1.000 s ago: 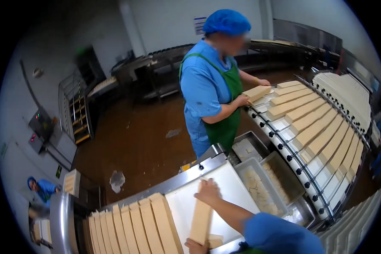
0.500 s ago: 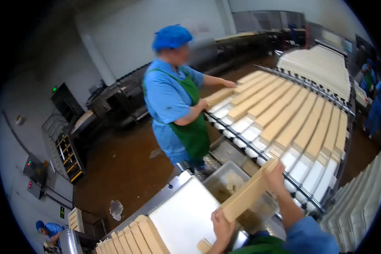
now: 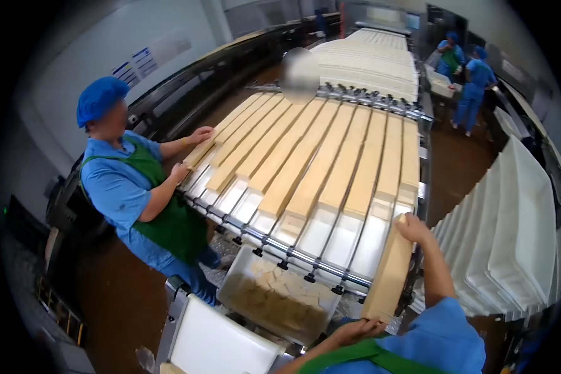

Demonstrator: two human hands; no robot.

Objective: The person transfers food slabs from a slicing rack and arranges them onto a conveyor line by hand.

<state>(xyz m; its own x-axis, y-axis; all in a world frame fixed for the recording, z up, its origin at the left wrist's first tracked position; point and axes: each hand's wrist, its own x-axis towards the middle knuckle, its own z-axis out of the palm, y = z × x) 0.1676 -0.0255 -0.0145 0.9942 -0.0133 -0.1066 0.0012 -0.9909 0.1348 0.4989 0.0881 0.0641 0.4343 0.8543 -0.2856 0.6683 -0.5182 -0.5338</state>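
Held block [image 3: 388,274]: moved from above bin [image 3: 237,274] to conveyor's [image 3: 338,243] near right corner, now aligned along right edge.
Left hand [image 3: 358,331]: closed on near end.
Right hand [image 3: 415,229]: closed on far end.

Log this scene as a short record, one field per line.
left hand: holds the near end of a long pale block
right hand: holds its far end
block support: cannot tell whether it also rests on the conveyor
conveyor: white, split by rods, carrying a row of similar blocks
co-worker: at picture left, both hands on the leftmost block
bin: holds pale pieces
trays: white, stacked at picture right
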